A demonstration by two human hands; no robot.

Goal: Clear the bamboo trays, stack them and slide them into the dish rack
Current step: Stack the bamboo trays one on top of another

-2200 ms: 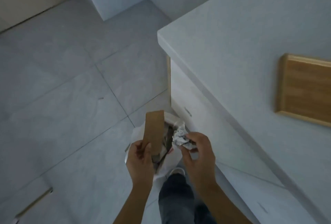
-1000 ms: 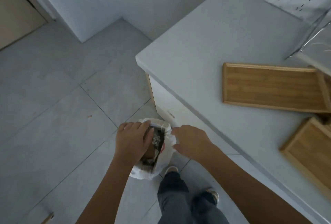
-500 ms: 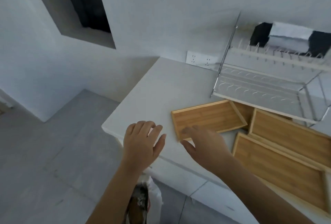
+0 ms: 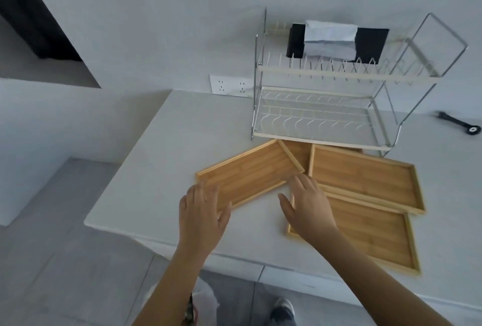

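A: Head view: three bamboo trays on white worktop [image 4: 167, 158], all in front of dish rack [image 4: 336, 101]. Skewed tray [image 4: 247, 174] off rack's front-left corner. Middle tray [image 4: 365, 177] directly in front of rack. Near tray [image 4: 370, 234] furthest from rack, toward worktop edge. Looks like another bamboo piece poking out under rack between skewed and middle trays, can't confirm.

B: Trays cleared?

A: Nothing visible inside any. Stacking not begun, rack's lower tier bare.

B: Hands?

A: Left hand [image 4: 202, 211] spread flat, fingers wide, over skewed tray's corner furthest from rack; contact uncertain. Right hand [image 4: 309, 205] open too, fingers reaching toward where skewed and middle trays meet, covering near tray's corner. Holding nothing, either one.

B: Handling?

A: Probably light, stiff, flat. Raised thin rims all round, so good purchase pinching rim on long sides. Smooth bamboo on smooth worktop, likely slides easily; could skate if pushed rather than lifted. Not fragile, rim corners may knock.

B: Grab where?

A: Opposite long rims of skewed tray, one hand each, lift and square over middle tray. Middle tray appears to overlap near tray's rim, so stack order matters.

B: Other stuff?

A: Tissue pack in black holder [image 4: 333, 38] on rack's top tier. Black tool [image 4: 459, 123] right of rack. Wall sockets [image 4: 230, 85] left of rack.
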